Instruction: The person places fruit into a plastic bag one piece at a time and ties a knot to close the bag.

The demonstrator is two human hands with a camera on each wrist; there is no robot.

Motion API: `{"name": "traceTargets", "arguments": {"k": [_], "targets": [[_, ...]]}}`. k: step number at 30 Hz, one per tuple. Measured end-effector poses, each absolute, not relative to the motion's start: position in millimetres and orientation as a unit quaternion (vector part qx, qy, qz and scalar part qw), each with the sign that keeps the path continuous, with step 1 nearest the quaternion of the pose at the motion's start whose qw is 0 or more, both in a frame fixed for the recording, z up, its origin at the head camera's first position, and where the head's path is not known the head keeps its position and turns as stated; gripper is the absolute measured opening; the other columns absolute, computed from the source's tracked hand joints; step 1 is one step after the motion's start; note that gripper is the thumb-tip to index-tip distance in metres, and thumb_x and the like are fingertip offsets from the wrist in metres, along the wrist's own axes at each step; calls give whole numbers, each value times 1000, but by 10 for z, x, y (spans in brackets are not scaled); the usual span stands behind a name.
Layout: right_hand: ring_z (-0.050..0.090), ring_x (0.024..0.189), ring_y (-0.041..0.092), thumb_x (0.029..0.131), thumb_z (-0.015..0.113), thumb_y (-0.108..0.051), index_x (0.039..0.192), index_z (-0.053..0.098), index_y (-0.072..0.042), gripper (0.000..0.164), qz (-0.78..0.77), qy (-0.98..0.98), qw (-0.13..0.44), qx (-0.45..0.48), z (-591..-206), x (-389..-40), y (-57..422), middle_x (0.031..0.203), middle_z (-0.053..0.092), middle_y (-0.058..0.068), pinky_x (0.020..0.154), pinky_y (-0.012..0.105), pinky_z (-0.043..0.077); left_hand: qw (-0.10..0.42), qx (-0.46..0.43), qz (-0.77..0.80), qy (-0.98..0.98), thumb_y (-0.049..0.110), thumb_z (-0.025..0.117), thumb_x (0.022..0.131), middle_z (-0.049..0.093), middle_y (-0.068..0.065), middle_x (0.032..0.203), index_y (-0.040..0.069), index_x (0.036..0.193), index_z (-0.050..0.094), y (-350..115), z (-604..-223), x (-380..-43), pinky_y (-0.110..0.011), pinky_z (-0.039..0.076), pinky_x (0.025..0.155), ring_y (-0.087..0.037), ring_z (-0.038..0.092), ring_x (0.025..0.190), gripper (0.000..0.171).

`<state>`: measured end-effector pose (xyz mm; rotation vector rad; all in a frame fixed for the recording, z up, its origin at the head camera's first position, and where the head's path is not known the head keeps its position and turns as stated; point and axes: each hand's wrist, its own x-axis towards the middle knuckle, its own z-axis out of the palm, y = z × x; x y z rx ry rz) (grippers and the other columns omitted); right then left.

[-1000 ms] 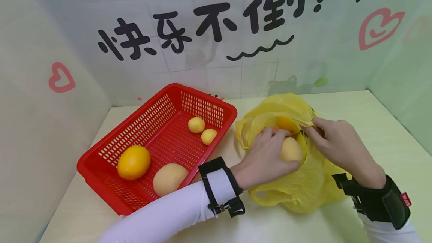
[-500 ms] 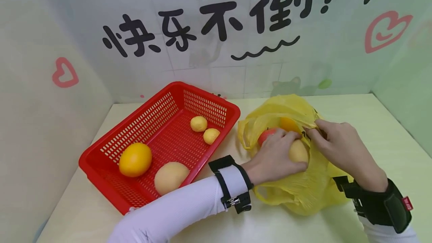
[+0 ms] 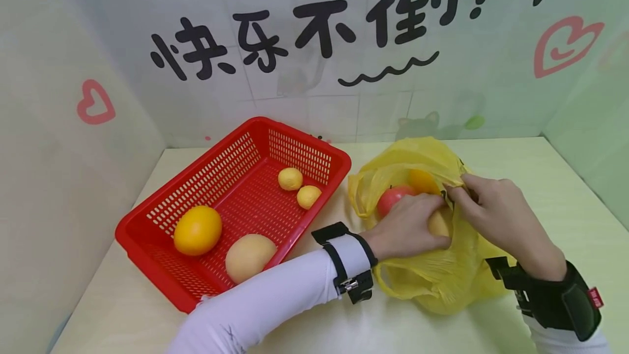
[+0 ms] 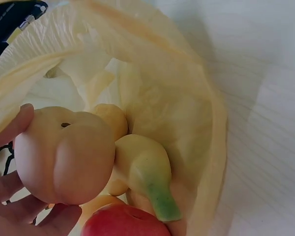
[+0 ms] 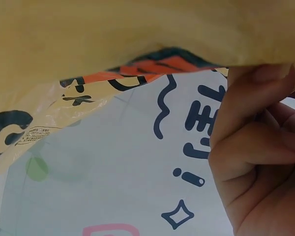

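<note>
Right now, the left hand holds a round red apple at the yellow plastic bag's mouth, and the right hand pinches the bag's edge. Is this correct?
Wrong fruit: the left wrist view shows the left hand holding a pale, round peach.

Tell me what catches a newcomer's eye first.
Probably the red plastic basket on the left of the table. Next, the yellow plastic bag to its right, where the left hand holds a peach at the opening and the right hand pinches the edge. Behind, black Chinese lettering crosses the wall.
</note>
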<state>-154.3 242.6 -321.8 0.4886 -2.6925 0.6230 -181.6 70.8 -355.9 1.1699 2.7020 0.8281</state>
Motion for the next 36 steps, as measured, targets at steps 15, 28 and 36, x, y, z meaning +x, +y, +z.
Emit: {"name": "traceTargets", "arguments": {"k": [15, 28, 36], "targets": [[23, 46, 3, 98, 59, -19, 71, 52, -15, 28, 222, -946, 162, 170, -3201, -1540, 2431, 56, 27, -8, 45, 23, 22, 140, 373, 319, 860, 26, 71, 86, 57, 8, 91, 16, 108, 54, 788, -3596, -1854, -6, 40, 70, -3, 54, 80, 30], [23, 47, 3, 97, 60, -18, 69, 50, -15, 30, 228, -945, 163, 170, -3215, -1539, 2435, 56, 28, -7, 45, 23, 22, 213, 399, 314, 835, 30, 64, 94, 61, 9, 97, 17, 126, 52, 806, -3746, -1810, -3, 40, 79, -1, 56, 86, 38], [23, 47, 3, 97, 60, -18, 68, 49, -15, 31, 223, -946, 160, 172, -3227, -1542, 2431, 55, 27, -8, 46, 23, 22, 190, 408, 305, 839, 31, 64, 94, 59, 9, 92, 17, 118, 53, 829, -3780, -1805, -4, 39, 77, -1, 56, 86, 29]]}}
